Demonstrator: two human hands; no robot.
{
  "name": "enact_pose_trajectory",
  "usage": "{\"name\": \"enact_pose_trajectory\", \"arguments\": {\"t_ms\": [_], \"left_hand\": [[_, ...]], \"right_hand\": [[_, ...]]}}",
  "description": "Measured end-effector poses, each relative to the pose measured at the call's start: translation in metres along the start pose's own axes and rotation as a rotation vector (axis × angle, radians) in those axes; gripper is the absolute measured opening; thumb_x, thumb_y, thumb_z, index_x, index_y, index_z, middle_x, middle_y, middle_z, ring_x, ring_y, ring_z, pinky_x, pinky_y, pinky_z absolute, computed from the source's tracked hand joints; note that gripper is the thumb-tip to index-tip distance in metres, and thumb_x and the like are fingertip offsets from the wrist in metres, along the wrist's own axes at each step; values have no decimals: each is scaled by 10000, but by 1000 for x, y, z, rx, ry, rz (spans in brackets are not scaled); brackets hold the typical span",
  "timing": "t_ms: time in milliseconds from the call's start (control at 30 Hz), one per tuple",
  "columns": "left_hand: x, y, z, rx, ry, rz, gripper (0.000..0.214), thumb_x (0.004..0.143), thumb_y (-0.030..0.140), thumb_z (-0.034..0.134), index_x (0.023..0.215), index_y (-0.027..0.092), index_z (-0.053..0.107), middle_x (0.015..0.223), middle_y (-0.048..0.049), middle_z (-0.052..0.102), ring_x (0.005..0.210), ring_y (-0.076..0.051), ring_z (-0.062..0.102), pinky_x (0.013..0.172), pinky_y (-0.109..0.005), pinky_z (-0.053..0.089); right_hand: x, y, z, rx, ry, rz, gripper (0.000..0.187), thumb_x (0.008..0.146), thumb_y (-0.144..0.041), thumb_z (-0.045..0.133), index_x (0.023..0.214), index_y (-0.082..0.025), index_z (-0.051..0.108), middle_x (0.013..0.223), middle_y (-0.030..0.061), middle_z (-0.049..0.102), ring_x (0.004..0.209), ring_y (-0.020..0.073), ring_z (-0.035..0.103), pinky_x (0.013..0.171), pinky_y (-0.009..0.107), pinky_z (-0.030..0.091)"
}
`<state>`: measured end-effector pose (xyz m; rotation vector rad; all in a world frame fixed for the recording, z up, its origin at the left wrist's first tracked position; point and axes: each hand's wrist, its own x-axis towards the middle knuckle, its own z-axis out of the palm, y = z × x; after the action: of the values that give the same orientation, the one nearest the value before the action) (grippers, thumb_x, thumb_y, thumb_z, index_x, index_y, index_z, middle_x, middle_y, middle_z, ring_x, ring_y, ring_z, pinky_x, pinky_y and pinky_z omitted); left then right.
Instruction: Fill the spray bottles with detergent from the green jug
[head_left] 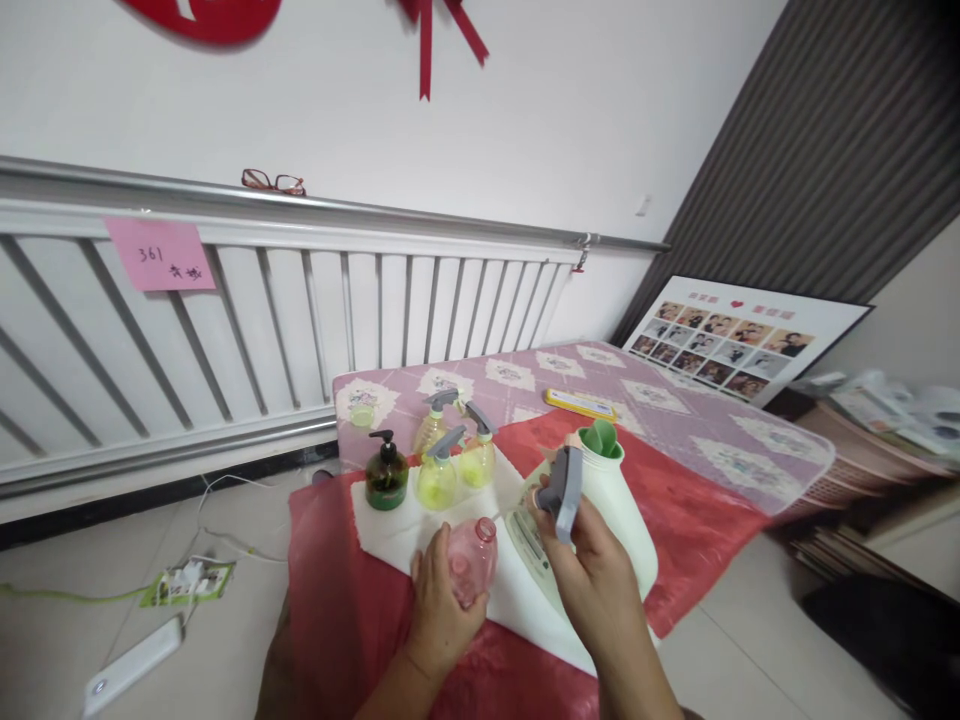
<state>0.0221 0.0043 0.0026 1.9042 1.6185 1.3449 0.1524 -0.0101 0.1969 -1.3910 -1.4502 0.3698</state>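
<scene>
My left hand [442,605] is wrapped round a pink see-through bottle [474,560], whose neck has no top on it. In my right hand [596,565] is a grey spray head [564,490], held above and to the right of that bottle. Just behind my right hand stands a large pale green jug [622,500] with a green spout [600,438] in its mouth. Beyond my left hand, several spray bottles with yellow-green liquid, one of them a spray bottle [437,482] at the front, stand beside a dark green pump bottle [387,475].
A white cloth [382,530] and red sheet [322,560] cover part of the table with its patterned tablecloth [660,400]. A yellow case [580,404] lies at the back. A radiator [390,300] runs along the wall; a power strip [187,583] with cables lies on the floor.
</scene>
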Motion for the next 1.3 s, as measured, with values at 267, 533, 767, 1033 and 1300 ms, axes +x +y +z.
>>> {"name": "enact_pose_trajectory", "arguments": {"t_ms": [267, 533, 767, 1033, 1300], "left_hand": [[-1, -3, 2, 61, -14, 53, 896, 663, 188, 641, 1448, 153, 211, 1424, -183, 467, 1299, -337, 465, 1120, -562, 302], [-1, -5, 2, 85, -60, 63, 866, 672, 194, 630, 1433, 151, 218, 1428, -195, 460, 1313, -333, 454, 1107, -586, 305], [0, -3, 1, 65, -71, 48, 868, 646, 184, 625, 1425, 129, 246, 1423, -186, 464, 1326, -323, 434, 1116, -578, 305], [2, 1, -3, 70, -84, 21, 848, 651, 196, 625, 1420, 128, 274, 1418, -175, 471, 1330, -320, 424, 1123, -566, 305], [1, 0, -4, 44, -101, 22, 862, 655, 198, 629, 1424, 134, 245, 1434, -181, 448, 1346, -324, 400, 1130, -582, 277]], "right_hand": [[5, 31, 19, 35, -218, 122, 312, 878, -437, 560, 1079, -214, 644, 1080, 69, 705, 960, 233, 647, 822, 343, 500], [0, 60, 30, 121, -316, 132, 347, 851, -408, 623, 1136, -213, 659, 1140, 90, 707, 1104, 267, 624, 910, 386, 502], [-3, 71, 30, 217, -318, 159, 363, 837, -450, 635, 1123, -229, 671, 1178, 99, 701, 1126, 294, 617, 985, 449, 470], [0, 64, 21, 163, -289, 165, 427, 829, -501, 618, 1163, -237, 649, 1221, 109, 675, 1185, 328, 574, 1034, 490, 420], [8, 55, 16, 25, -446, 91, 311, 878, -428, 570, 1107, -240, 664, 1061, 66, 711, 1005, 269, 639, 889, 387, 493]]}}
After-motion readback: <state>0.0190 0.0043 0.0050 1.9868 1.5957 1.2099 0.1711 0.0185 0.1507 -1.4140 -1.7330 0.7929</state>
